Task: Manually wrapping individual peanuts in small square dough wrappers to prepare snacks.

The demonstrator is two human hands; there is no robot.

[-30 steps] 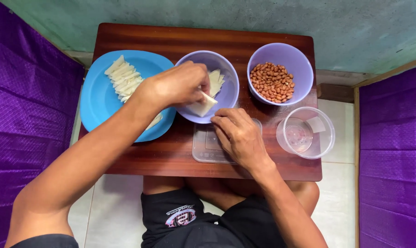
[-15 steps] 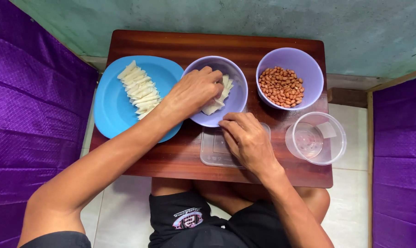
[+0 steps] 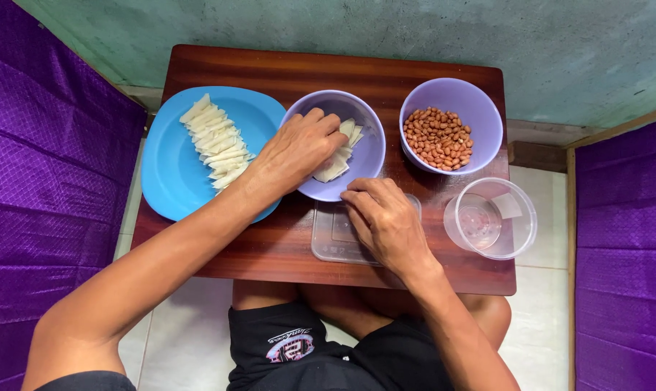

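Evidently the pale wrappers (image 3: 337, 161) in the middle bowl (image 3: 368, 156) are thin, limp, light and tearable; I'd lift one by a corner. The left hand (image 3: 295, 150) dips into that bowl, fingers curled on them, its fingertips hidden. Below the bowl, the right hand (image 3: 384, 221) lies loosely on a clear lid (image 3: 331, 242), holding nothing.

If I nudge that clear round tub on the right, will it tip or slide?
The clear tub looks empty and thin-walled, so it is probably light and would slide easily on the smooth table. It is wide and low, so tipping seems unlikely. It sits near the edge.
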